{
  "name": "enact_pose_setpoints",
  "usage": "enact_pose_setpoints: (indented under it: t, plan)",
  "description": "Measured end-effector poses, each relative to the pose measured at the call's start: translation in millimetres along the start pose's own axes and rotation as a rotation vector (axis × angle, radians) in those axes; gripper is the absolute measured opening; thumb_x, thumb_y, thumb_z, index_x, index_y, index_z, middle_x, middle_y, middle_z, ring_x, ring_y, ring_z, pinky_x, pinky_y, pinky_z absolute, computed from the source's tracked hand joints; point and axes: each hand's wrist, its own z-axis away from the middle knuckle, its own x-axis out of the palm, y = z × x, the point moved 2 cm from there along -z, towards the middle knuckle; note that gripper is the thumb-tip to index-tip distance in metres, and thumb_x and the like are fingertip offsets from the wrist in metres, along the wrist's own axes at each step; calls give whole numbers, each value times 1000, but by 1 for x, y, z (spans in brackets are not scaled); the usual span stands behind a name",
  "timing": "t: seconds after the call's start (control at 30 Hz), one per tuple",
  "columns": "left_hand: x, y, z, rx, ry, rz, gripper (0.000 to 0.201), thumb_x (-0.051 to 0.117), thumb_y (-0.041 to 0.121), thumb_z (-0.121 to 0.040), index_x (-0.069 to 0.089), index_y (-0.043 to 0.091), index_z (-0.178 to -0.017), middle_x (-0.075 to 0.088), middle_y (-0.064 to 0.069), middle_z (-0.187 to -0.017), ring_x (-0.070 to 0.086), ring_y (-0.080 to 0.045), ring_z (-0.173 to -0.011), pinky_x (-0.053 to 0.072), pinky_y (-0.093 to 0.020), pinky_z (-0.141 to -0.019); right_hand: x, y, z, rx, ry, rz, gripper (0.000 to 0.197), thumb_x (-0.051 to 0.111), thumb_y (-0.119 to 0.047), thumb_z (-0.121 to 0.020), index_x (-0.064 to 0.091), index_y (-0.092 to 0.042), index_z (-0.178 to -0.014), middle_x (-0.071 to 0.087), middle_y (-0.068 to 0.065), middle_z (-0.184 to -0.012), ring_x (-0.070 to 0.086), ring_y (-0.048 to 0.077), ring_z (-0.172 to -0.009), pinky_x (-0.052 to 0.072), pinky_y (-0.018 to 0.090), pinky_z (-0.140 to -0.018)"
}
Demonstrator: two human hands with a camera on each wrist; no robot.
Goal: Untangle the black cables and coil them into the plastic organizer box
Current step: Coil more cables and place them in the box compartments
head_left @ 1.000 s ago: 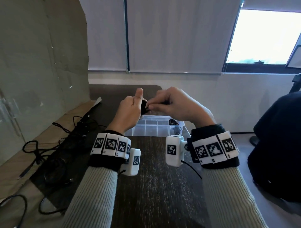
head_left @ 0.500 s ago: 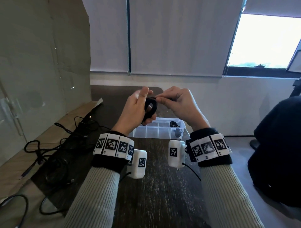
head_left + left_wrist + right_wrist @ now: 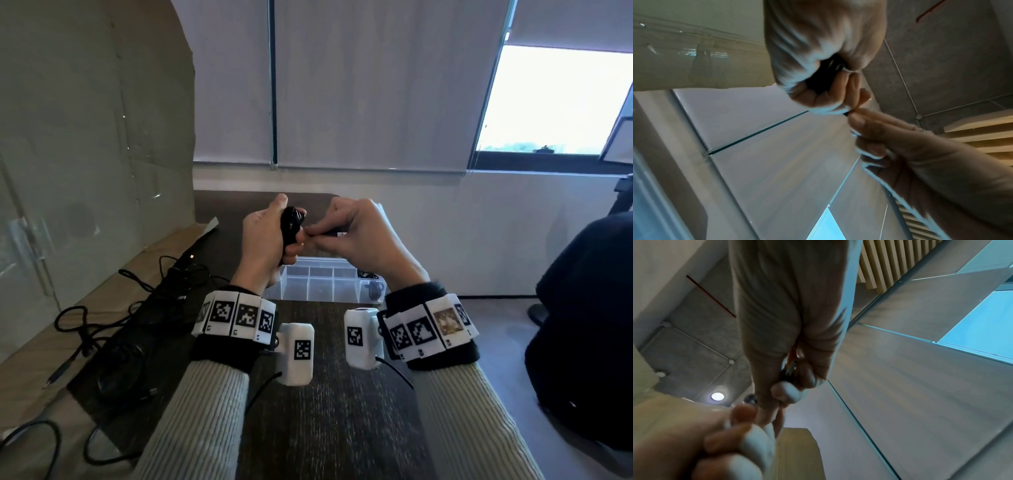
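Note:
My left hand point(image 3: 270, 236) grips a small coil of black cable point(image 3: 291, 224), held up above the clear plastic organizer box point(image 3: 308, 287). My right hand point(image 3: 356, 236) pinches the loose end of that cable, with its plug point(image 3: 337, 234) showing between the fingers, right beside the coil. In the left wrist view the coil point(image 3: 824, 76) sits dark inside the curled left hand point(image 3: 818, 65), and the right hand's fingertips point(image 3: 859, 120) meet it from below. In the right wrist view the right hand point(image 3: 793, 369) pinches the plug. Two coiled black cables point(image 3: 371, 282) lie in the box's right compartments.
A tangle of black cables point(image 3: 130, 308) lies on the table point(image 3: 342, 428) and a brown sheet at the left. A cardboard panel point(image 3: 85, 137) stands along the left side. A person in dark clothing point(image 3: 589, 325) sits at the right.
Both hands have stayed raised over the box. The coil in my left hand turned from a round loop facing me to edge-on, and my right hand drew the cable end slightly right.

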Motion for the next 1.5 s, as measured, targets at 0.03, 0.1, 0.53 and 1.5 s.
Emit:
enact_pose_setpoints:
  t: [0.03,0.1,0.53,1.5]
  plan:
    - [0,0,0,23,30,-29,44,41,36,-100,63,5,-78,49,-3,-44,34,-12,-33,23,-18,-37,-3,-5,0,-9,-15,-7,13,86,-15,-70,80,-17,-81,52,-14,-63,52,-1,-59,38,10,-61]
    - [2,1,1,88,84,-98,50,43,36,-100,62,4,-67,50,-3,-42,37,-14,-31,26,-18,-36,-5,-13,0,-29,-44,12,12,84,-10,-69,80,-17,-78,53,-15,-63,52,1,-58,39,11,-60]
    - [0,15,2,79,58,-41,54,41,49,-98,53,9,-63,51,-3,-44,37,-11,-33,29,-16,-35,-2,-5,2,-67,-42,-466,25,80,3,-71,72,-1,-95,64,19,-91,63,30,-83,56,44,-83]
    - [-9,21,-1,235,202,-253,57,33,62,-92,41,16,-60,40,-8,-56,40,-21,-51,37,-36,-55,18,-15,2,94,53,-513,19,84,-9,-69,67,-16,-75,74,16,-78,70,44,-75,58,49,-75]
